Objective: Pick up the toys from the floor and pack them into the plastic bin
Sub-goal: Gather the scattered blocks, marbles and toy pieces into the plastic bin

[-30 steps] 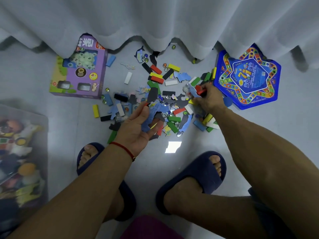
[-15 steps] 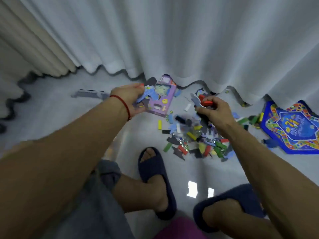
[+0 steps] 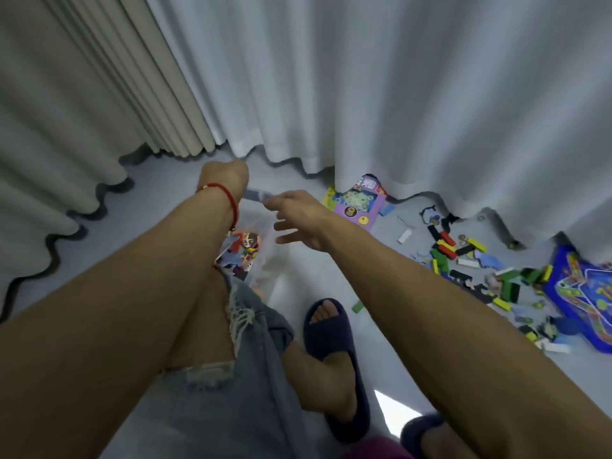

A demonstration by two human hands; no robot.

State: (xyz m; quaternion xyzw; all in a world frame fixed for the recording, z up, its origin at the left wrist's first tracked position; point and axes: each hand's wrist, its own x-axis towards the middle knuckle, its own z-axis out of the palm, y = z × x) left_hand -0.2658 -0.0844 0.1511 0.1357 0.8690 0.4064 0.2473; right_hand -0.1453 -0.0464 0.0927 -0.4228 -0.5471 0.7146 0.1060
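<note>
While both arms reach out over the clear plastic bin [image 3: 265, 260], the left hand [image 3: 228, 175] sits at about eleven o'clock from the bin, bent down at the wrist so that its fingers are hidden; whether it grips anything cannot be told. A red string bracelet [image 3: 228, 197] circles that wrist. Under the forearm, the bin shows a heap of toys [image 3: 243, 248], among them a round painted face, with frayed denim shorts [image 3: 248, 342] just below it at six o'clock. At one o'clock from the bin, the right hand [image 3: 298, 217] hangs palm down with fingers spread and relaxed, holding nothing; the two hands are near each other but apart. A dark slipper [image 3: 334, 352] lies at five o'clock from that hand. Farther right, at three o'clock, a purple toy box [image 3: 359, 203] rests against the white curtain [image 3: 397, 94]. Beyond it the scattered coloured blocks and puzzle pieces [image 3: 463, 260] cover the grey floor [image 3: 381, 293], and a blue star-shaped game board [image 3: 583, 293] lies at the far right edge.
</note>
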